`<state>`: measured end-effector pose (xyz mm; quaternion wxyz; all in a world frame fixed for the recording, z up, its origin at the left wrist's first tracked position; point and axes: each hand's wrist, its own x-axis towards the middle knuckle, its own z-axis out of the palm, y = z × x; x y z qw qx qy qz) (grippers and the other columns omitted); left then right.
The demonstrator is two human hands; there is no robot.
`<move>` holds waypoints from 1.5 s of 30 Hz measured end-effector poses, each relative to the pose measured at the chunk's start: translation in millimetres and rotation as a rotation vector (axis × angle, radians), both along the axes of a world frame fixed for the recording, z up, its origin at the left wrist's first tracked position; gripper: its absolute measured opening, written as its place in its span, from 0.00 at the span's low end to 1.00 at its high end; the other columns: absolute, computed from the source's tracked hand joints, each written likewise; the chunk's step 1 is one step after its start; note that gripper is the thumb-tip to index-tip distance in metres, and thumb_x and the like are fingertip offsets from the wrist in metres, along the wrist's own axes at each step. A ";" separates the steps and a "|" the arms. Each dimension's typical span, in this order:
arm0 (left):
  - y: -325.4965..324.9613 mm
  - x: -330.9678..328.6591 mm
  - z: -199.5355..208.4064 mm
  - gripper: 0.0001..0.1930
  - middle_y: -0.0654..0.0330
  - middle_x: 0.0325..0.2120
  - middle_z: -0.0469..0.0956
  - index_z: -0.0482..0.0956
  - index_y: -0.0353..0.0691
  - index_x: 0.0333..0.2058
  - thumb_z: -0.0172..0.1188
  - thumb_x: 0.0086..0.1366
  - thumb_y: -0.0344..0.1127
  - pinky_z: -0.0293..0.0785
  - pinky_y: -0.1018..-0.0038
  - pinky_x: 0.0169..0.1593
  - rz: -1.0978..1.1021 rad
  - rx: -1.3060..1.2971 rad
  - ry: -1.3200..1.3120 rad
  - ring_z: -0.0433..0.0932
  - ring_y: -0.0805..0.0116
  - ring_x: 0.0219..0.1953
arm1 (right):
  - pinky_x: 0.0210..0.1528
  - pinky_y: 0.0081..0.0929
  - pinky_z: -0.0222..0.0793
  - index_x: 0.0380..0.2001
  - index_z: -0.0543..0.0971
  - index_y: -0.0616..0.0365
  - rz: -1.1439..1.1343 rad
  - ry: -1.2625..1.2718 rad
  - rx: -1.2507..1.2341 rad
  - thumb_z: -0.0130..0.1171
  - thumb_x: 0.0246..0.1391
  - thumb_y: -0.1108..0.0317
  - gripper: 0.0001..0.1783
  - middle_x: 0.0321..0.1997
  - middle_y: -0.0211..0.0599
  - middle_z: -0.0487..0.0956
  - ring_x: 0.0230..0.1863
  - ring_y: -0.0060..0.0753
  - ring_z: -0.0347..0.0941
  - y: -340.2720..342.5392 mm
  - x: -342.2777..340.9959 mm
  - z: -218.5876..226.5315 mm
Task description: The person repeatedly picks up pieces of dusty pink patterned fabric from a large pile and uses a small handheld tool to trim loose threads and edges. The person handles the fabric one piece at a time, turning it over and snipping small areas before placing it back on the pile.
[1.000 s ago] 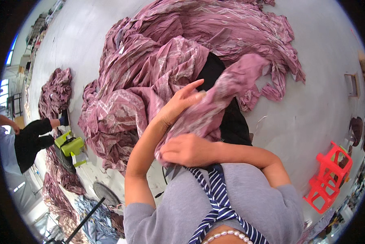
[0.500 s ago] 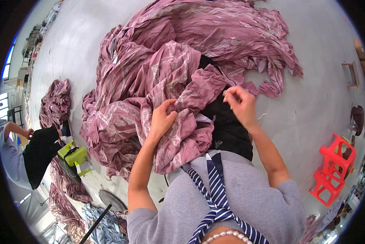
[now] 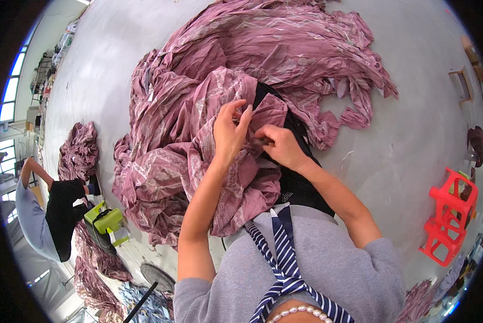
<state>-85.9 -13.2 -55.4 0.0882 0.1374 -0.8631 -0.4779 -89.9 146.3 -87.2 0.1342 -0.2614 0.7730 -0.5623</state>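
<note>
A large heap of mauve-pink fabric [image 3: 166,156] with pale patterned bands lies in front of me, partly over my lap and black trousers [image 3: 300,185]. Over its near folds is my left hand [image 3: 231,134], thumb and forefinger apart, its other fingers partly hidden. My right hand [image 3: 282,146] is beside it, closed in a pinch against the fabric. Whatever sits between those fingertips is too small to make out.
Red plastic stools [image 3: 448,215] lie on the pale floor at right. At left, a person [image 3: 50,215] bends by a lime-green stool [image 3: 108,219] and another fabric pile [image 3: 79,151]. Blue-grey cloth [image 3: 144,301] lies at lower left.
My right hand has moved left and down onto the fabric, close to my left hand. My left hand has moved up and right, its fingers lifted from the fold they were on.
</note>
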 end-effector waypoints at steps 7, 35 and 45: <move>20.3 -35.1 -10.6 0.20 0.58 0.29 0.77 0.81 0.41 0.32 0.66 0.50 0.52 0.72 0.65 0.40 -0.245 -0.424 0.033 0.75 0.58 0.36 | 0.36 0.35 0.73 0.31 0.75 0.59 0.161 0.251 0.164 0.56 0.41 0.76 0.09 0.36 0.43 0.78 0.35 0.44 0.76 5.5 18.2 -13.1; 17.8 -26.1 5.8 0.16 0.62 0.29 0.80 0.80 0.32 0.39 0.62 0.59 0.40 0.72 0.80 0.35 -0.018 0.501 -0.102 0.76 0.78 0.30 | 0.25 0.13 0.56 0.29 0.77 0.60 -0.148 -0.421 -0.386 0.54 0.57 0.70 0.06 0.24 0.18 0.71 0.24 0.09 0.61 0.4 -59.0 3.4; -9.1 -6.1 43.1 0.11 0.59 0.21 0.79 0.81 0.34 0.32 0.49 0.53 0.22 0.73 0.78 0.33 0.055 0.039 0.170 0.77 0.75 0.26 | 0.24 0.13 0.57 0.30 0.73 0.60 -0.113 0.014 -0.269 0.51 0.59 0.68 0.07 0.21 0.19 0.67 0.22 0.09 0.61 -14.0 -52.2 75.0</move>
